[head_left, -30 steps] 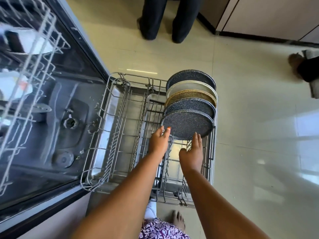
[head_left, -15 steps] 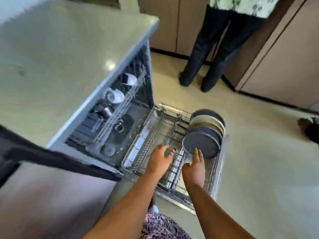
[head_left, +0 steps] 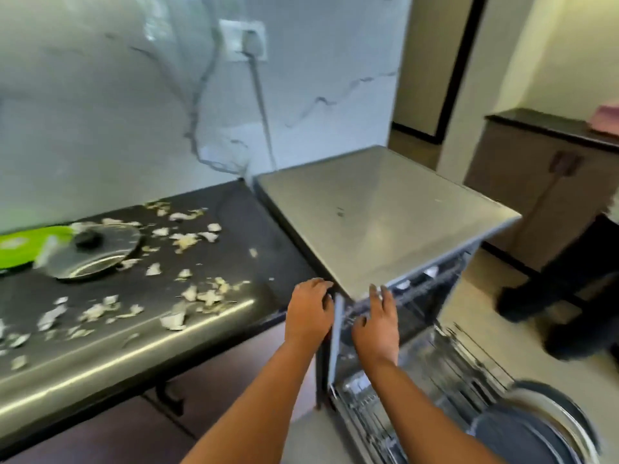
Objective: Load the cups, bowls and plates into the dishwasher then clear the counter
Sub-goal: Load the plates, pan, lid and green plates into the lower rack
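- Plates [head_left: 522, 437] stood in the pulled-out rack [head_left: 469, 360]; loading looked done.
- Left hand [head_left: 310, 313] and right hand [head_left: 376, 324] were empty, fingers loose, by the dishwasher [head_left: 385, 222] corner.
- Likely next: clear scraps [head_left: 207, 296] and lid [head_left: 93, 252] off the desk [head_left: 251, 229].

To my left the bench [head_left: 258, 226] carries scattered peelings [head_left: 204, 296], with a pot lid [head_left: 95, 254] at its far left and a board [head_left: 20, 249] just left of that. The dishwasher [head_left: 385, 222] stands right of the bench, its lower rack [head_left: 445, 373] out front, plates [head_left: 529, 437] standing in it.
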